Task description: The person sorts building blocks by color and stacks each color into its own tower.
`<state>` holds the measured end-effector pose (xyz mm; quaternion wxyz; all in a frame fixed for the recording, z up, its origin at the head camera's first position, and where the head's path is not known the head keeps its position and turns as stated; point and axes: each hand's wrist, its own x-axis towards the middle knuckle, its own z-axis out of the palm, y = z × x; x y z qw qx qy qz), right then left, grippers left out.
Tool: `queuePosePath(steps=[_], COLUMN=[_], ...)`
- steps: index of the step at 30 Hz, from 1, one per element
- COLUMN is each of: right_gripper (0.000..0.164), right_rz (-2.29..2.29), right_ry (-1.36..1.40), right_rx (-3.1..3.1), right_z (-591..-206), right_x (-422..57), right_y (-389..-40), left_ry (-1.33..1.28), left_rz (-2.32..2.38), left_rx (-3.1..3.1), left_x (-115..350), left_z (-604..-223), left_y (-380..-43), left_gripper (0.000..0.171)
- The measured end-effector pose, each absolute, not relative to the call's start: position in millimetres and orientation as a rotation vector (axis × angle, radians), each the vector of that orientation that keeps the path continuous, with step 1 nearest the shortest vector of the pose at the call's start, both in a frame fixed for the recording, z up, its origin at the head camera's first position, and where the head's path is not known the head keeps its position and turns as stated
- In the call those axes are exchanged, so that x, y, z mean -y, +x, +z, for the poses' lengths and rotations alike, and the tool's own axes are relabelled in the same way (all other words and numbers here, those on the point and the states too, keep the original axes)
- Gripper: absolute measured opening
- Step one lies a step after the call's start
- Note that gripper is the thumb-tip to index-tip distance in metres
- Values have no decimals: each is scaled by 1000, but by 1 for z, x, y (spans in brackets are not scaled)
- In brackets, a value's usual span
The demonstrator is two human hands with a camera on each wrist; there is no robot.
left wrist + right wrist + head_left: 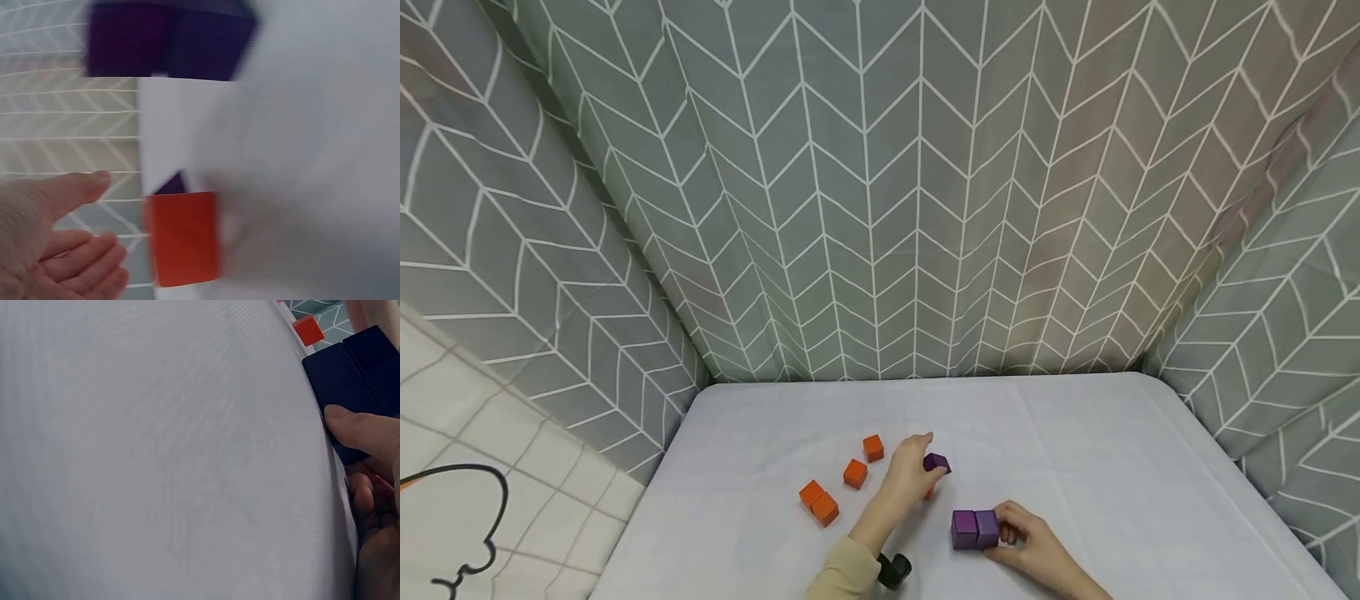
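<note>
Two purple cubes (975, 530) stand side by side near the table's front. My right hand (1033, 546) grips the right-hand one between thumb and fingers; in the right wrist view the thumb (362, 432) presses on the dark cubes (337, 369). Farther back, my left hand (910, 471) is held beside another purple cube (936, 462), with part of an orange cube (929, 493) showing below its thumb. The left wrist view has the thumb and fingers (87, 265) spread apart, nothing between them, left of the orange cube (184, 240).
Left of my left hand lie two separate orange cubes, a rear one (873, 447) and a nearer one (854, 473). Another touching orange pair (824, 508) sits farther left. The white-covered table (760, 417) backs onto a patterned grey curtain (880, 208).
</note>
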<state>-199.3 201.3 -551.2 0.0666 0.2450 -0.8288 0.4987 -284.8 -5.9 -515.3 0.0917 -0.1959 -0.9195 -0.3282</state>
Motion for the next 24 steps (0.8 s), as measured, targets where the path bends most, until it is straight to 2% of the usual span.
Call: queuePosePath(steps=[7,18,24], right_gripper=[30,30,31], right_rz=[1479,1510,1493], right_ry=[719,707,709], right_rx=[2536,2533,2534], right_z=[-575,-541,-554], right_x=[-208,-197,-202], right_y=[-207,-196,-200], left_ry=[-563,-524,-468], left_rz=[-876,-856,-830], left_rx=[2726,2680,2691], left_x=[0,1,3], left_z=[-541,-552,-553], left_y=[-288,-282,-280], left_gripper=[48,38,32])
